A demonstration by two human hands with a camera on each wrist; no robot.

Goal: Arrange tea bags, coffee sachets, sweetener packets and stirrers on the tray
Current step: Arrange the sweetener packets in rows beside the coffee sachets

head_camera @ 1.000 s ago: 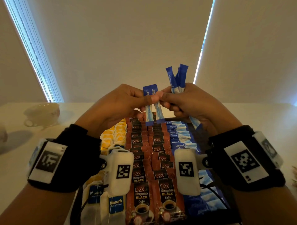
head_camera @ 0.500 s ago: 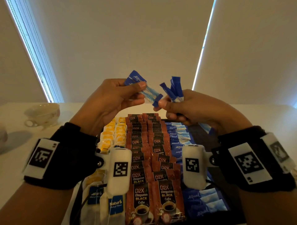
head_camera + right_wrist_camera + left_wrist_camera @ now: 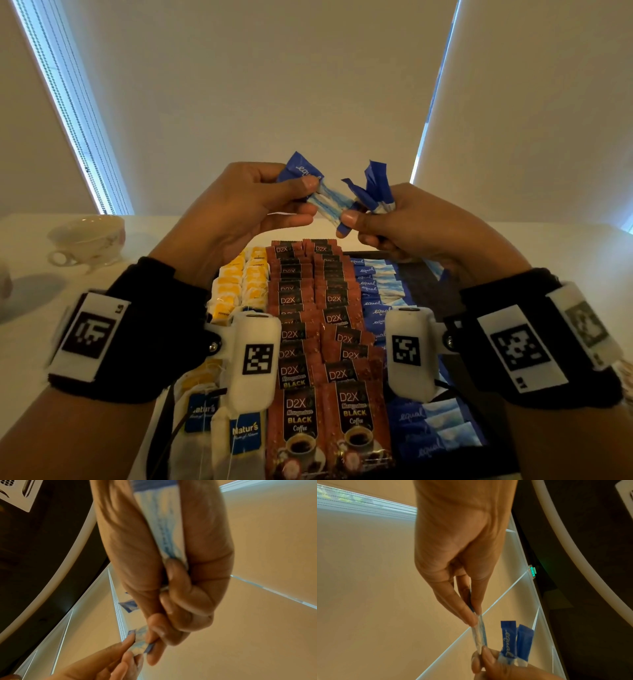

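Note:
Above the tray, my left hand (image 3: 306,200) pinches the upper end of two blue-and-white sweetener sticks (image 3: 325,200), which slant down to the right. My right hand (image 3: 356,224) grips a bundle of sweetener packets (image 3: 376,185) in its fist, and its thumb and forefinger pinch the lower end of the slanted sticks. The left wrist view shows the pinched sticks (image 3: 479,635) edge-on beside the bundle (image 3: 515,642). On the black tray (image 3: 424,274) lie rows of yellow tea bags (image 3: 239,284), brown coffee sachets (image 3: 308,308) and blue sweetener packets (image 3: 376,284). No stirrers are in view.
A white teacup (image 3: 87,240) stands on the white table at the far left. White tea bags with blue tags (image 3: 245,433) lie at the tray's near left. The tray's right strip beside the sweetener rows is bare black.
My left hand drew two sticks away from the bundle, lifted them and tilted them slantwise. My right hand sank a little, and its thumb and forefinger now pinch their lower end.

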